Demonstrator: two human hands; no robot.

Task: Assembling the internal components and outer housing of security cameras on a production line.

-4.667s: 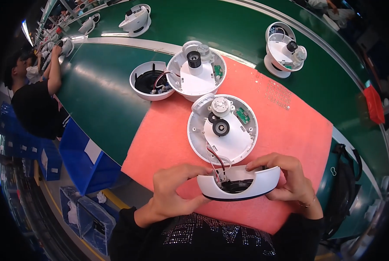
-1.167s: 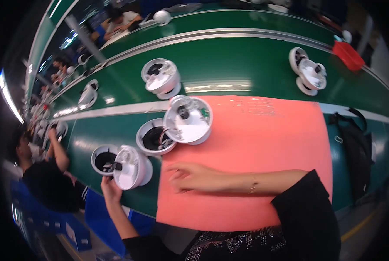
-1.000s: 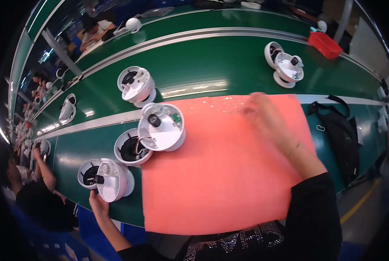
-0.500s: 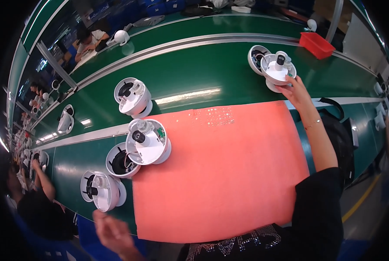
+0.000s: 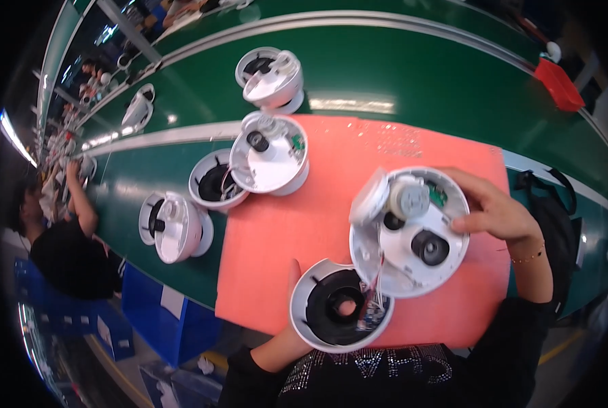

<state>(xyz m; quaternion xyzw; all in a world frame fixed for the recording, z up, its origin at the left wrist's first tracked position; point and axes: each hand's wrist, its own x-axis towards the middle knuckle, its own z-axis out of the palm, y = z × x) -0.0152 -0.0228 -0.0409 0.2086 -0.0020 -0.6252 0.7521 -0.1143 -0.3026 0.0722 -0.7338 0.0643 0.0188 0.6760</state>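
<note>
Over the pink mat (image 5: 338,217), my right hand (image 5: 498,211) grips the rim of an opened white camera housing (image 5: 413,231). Inside this housing are a black lens, a clear round part and a small green circuit board. Wires link it to a white round shell (image 5: 300,319) with a black inner ring, which hangs low in front of me. My left hand (image 5: 283,347) holds that shell from beneath; most of its fingers are hidden, but one fingertip shows through the ring's central hole.
At the mat's left edge stands an opened camera unit (image 5: 270,156) with its attached shell (image 5: 212,180). More units sit on the green bench (image 5: 358,75), one nearer (image 5: 174,228), one farther back (image 5: 273,78). Small clear pieces (image 5: 399,139) lie on the mat. A red bin (image 5: 559,85) stands far right.
My right hand has brought the opened camera housing from the far right of the bench to above the mat. My left hand has come across to the hanging shell. The view has shifted.
</note>
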